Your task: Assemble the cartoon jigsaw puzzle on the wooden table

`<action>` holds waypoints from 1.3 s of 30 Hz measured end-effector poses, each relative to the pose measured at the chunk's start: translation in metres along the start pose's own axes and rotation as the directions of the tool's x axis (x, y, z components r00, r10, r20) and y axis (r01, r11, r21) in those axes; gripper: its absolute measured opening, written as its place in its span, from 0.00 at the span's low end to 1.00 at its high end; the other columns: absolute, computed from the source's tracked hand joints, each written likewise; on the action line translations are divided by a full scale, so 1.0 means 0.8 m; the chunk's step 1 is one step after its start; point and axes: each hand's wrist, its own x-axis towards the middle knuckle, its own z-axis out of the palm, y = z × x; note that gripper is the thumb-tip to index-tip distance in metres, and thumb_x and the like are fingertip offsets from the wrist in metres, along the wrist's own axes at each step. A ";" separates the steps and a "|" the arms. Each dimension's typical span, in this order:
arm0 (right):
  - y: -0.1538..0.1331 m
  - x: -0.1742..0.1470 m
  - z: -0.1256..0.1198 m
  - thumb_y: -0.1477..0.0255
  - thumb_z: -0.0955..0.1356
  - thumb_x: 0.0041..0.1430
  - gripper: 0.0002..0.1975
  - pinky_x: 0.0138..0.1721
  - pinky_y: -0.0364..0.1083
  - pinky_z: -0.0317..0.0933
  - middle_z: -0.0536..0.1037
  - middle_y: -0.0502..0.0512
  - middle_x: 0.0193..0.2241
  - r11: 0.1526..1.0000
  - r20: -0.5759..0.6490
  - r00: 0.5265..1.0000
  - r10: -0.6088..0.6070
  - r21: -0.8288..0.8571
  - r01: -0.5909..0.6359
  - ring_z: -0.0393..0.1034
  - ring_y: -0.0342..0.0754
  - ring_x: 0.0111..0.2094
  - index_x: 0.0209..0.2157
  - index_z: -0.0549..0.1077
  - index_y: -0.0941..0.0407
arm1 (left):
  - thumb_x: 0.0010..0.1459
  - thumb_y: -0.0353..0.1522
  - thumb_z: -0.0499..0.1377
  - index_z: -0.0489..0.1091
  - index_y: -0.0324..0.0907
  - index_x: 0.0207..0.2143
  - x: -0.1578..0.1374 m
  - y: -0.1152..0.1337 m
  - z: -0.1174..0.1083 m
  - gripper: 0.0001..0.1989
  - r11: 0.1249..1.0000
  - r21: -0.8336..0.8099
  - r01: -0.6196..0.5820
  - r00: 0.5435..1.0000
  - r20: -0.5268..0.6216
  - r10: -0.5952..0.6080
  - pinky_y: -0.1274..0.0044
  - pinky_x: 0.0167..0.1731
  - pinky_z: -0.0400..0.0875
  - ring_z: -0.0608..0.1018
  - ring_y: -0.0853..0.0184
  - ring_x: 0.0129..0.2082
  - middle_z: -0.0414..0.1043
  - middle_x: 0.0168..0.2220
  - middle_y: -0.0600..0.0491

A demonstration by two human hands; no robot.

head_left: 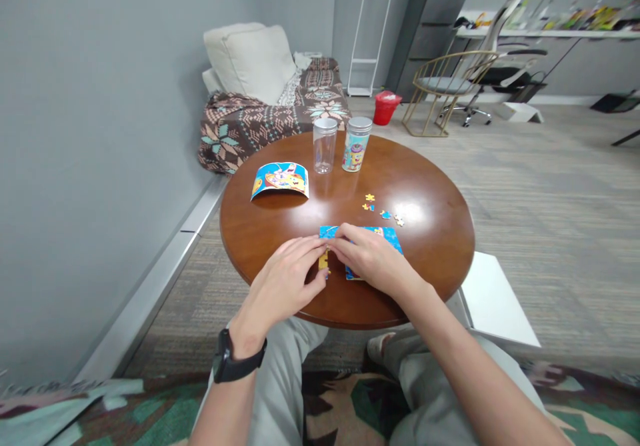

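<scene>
A partly assembled jigsaw puzzle (393,238), mostly blue, lies near the front edge of the round table, much of it hidden under my hands. My left hand (287,278) rests at the puzzle's left side, fingers stretched out and thumb apart. Between its thumb and fingers sits a narrow strip of yellow puzzle pieces (323,261); a gap showing brown wood separates the strip from the blue part on the right. Over the upper left of the puzzle, my right hand (367,257) has its fingertips drawn together, touching near my left fingertips. Whatever they pinch is hidden.
Several loose puzzle pieces (385,215) lie beyond the puzzle. A curved picture sheet (281,179) stands at the table's left. Farther back are a clear jar (325,147) and a printed jar (356,146), both lidded. The brown table (430,186) has a rounded edge.
</scene>
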 end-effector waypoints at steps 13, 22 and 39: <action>0.038 -0.013 -0.026 0.73 0.64 0.65 0.08 0.37 0.48 0.68 0.75 0.55 0.33 0.905 -0.340 0.852 0.399 0.296 -0.306 0.71 0.48 0.34 0.35 0.75 0.54 | 0.64 0.32 0.56 0.70 0.41 0.56 -0.002 -0.001 0.000 0.19 1.000 -0.004 -0.001 1.000 -0.003 0.001 0.61 0.60 0.69 0.74 0.58 0.58 0.72 0.59 0.46; 0.129 -0.065 -0.028 0.70 0.63 0.64 0.08 0.41 0.52 0.68 0.74 0.58 0.36 0.792 -0.399 0.688 0.607 0.231 -0.565 0.72 0.52 0.36 0.34 0.74 0.54 | 0.64 0.32 0.55 0.70 0.42 0.57 -0.003 -0.003 0.003 0.19 1.000 0.000 0.004 1.000 -0.013 -0.004 0.60 0.60 0.69 0.74 0.58 0.59 0.72 0.59 0.46; 0.144 -0.075 -0.012 0.70 0.69 0.58 0.07 0.40 0.51 0.66 0.75 0.56 0.34 0.750 -0.186 0.728 0.660 0.217 -0.624 0.71 0.49 0.32 0.35 0.79 0.56 | 0.64 0.33 0.55 0.69 0.41 0.56 -0.003 -0.004 0.002 0.19 1.000 0.003 0.011 1.000 -0.011 -0.011 0.62 0.59 0.71 0.75 0.59 0.57 0.73 0.59 0.46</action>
